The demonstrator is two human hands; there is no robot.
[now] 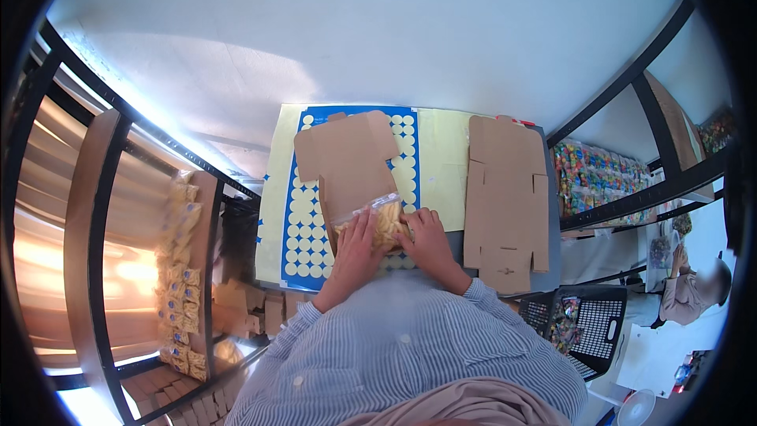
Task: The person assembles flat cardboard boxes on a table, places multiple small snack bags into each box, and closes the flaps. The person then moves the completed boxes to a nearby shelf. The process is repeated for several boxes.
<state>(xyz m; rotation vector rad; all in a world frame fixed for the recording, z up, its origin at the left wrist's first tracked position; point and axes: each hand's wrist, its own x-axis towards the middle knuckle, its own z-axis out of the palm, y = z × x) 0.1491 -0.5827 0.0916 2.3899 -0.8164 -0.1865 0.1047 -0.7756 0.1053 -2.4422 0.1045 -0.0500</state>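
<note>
An open brown cardboard mailer box [356, 163] lies in front of me, its lid and side flaps spread towards the wall. In its near part sits a clear zip bag of pale yellow stick-shaped pieces [388, 220], slightly tilted. My left hand [356, 248] lies across the bag's left half, fingers stretched over the plastic. At the bag's right edge, my right hand [427, 244] bends its thumb and fingers against the bag and box side. The hands hide the box's near edge.
Beneath the box is a blue sheet with pale yellow circles [304, 231]. Flat cardboard box blanks [507, 201] lie on the right. Shelves with bagged goods [597, 177] flank the table. A black plastic crate [597, 331] stands at lower right; a person [686, 302] is beyond.
</note>
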